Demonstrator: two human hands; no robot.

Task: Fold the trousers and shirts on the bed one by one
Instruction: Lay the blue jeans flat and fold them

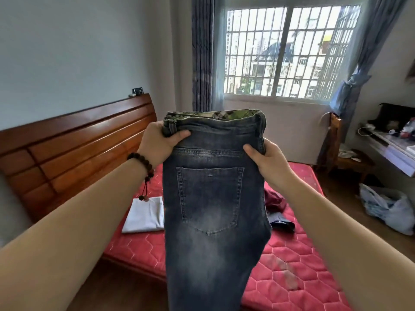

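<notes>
You hold the jeans [213, 198] up over the bed [292, 265], already halved leg on leg, I judge. Your left hand [160, 142] pinches the waistband's left end; your right hand [267, 162] grips its right. Next, lower them flat onto the mattress. Dark faded denim, back pocket facing you, legs hanging.

Both bare forearms reach forward and up, converging toward the middle of the view. The left hand [160, 140] is raised a little higher, thumb laid across the front of the jeans [213, 198] at the waistband, fingers hidden behind. The right hand [268, 162] grips the opposite side the same way. A beaded bracelet [141, 160] circles the left wrist.
</notes>
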